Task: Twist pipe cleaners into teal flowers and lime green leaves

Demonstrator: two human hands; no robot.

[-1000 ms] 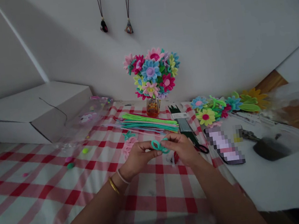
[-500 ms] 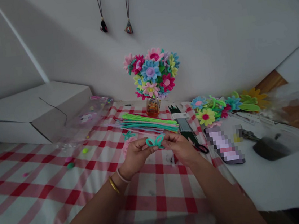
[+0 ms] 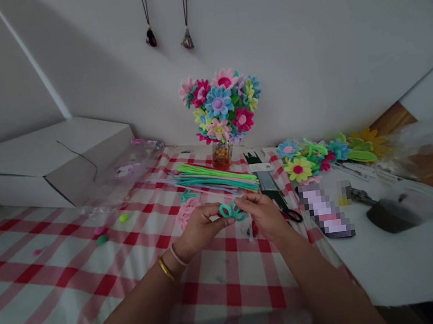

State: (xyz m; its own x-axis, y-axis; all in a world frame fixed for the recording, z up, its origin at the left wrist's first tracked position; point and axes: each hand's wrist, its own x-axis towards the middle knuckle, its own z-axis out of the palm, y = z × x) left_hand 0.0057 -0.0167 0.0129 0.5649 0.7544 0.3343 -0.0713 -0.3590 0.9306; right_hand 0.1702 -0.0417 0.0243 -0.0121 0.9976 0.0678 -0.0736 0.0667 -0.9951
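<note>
Between my two hands, above the checked cloth, is a teal pipe cleaner [image 3: 226,211] bent into petal-like loops. My left hand [image 3: 202,227] pinches its left and lower side between thumb and fingers. With thumb and forefinger, my right hand [image 3: 260,212] grips the loops on the right. Just behind my left hand lie pink pipe-cleaner loops [image 3: 188,210], with a small teal piece [image 3: 186,195] beyond them. A bundle of green, teal and lilac pipe cleaners [image 3: 216,176] lies farther back. Black-handled scissors [image 3: 294,216] rest to the right of my right hand.
A glass vase [image 3: 221,155] of fuzzy flowers stands at the back. At left are a white box [image 3: 54,161], a clear plastic bag [image 3: 123,173] and small pompoms [image 3: 102,239]. More flowers [image 3: 300,168] and a blurred-out phone [image 3: 325,211] lie at right.
The teal loops have shifted slightly right and down and turned, so more loops show spread apart. My right fingers have moved along them, and more of the pink loops is visible.
</note>
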